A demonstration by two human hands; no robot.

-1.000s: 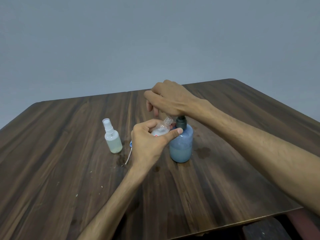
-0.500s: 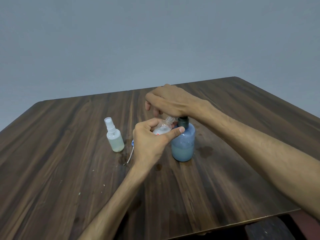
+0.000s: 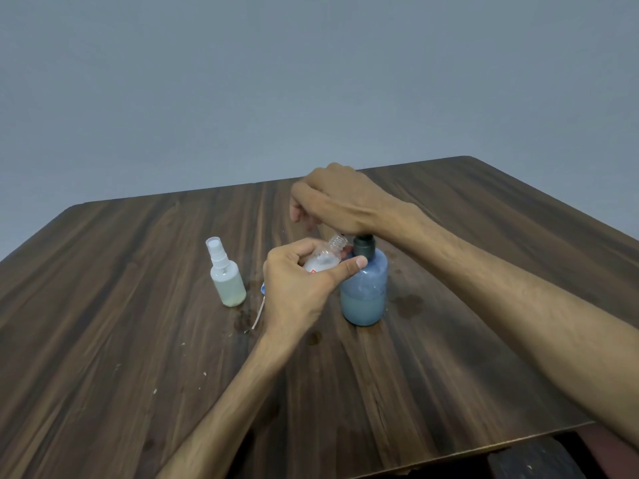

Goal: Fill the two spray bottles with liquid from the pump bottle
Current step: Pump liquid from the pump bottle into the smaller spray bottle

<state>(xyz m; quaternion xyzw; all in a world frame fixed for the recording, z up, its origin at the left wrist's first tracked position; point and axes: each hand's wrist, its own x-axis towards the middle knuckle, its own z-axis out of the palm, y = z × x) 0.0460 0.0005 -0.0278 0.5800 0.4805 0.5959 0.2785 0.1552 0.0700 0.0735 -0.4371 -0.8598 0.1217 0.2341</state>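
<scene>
A blue pump bottle (image 3: 363, 292), partly full of pale liquid, stands mid-table. My right hand (image 3: 335, 198) lies on top of its dark pump head, which the hand hides; the fingers hang loosely curled beyond it. My left hand (image 3: 297, 288) grips a small clear spray bottle (image 3: 326, 259) with no cap. That bottle is tilted, its threaded open neck up beside the pump's collar. A second small spray bottle (image 3: 226, 274), capped in white and holding pale liquid, stands upright to the left.
The dark wooden table (image 3: 138, 340) has wet spots (image 3: 409, 302) right of the pump bottle and near my left wrist. A loose spray top with its thin tube (image 3: 258, 312) lies behind my left hand. A grey wall rises behind the table.
</scene>
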